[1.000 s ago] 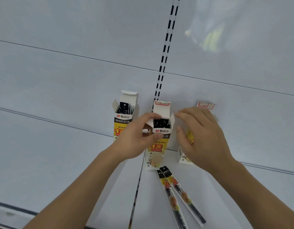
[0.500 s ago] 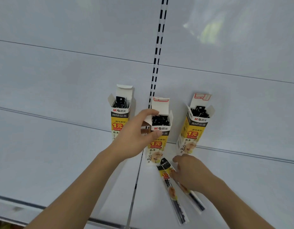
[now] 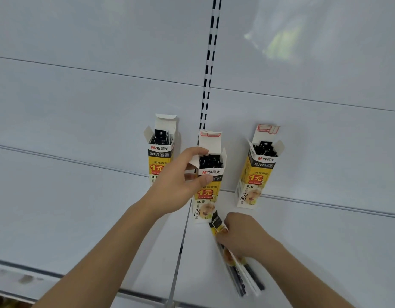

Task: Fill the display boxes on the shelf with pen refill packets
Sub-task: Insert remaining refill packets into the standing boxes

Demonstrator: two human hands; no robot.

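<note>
Left hand (image 3: 176, 185) steadies the middle yellow cardboard display box (image 3: 208, 174); right hand (image 3: 243, 236) pinches clear refill packets (image 3: 234, 261) just below it: lift them tips-down, feed straight in

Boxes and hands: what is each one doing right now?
Left box: upright, flaps open, packets inside.
Middle box: upright, open, held by the left hand.
Right box: leaning, open, packets inside.
Loose packets: lying on the shelf, gripped by the right hand.
</note>
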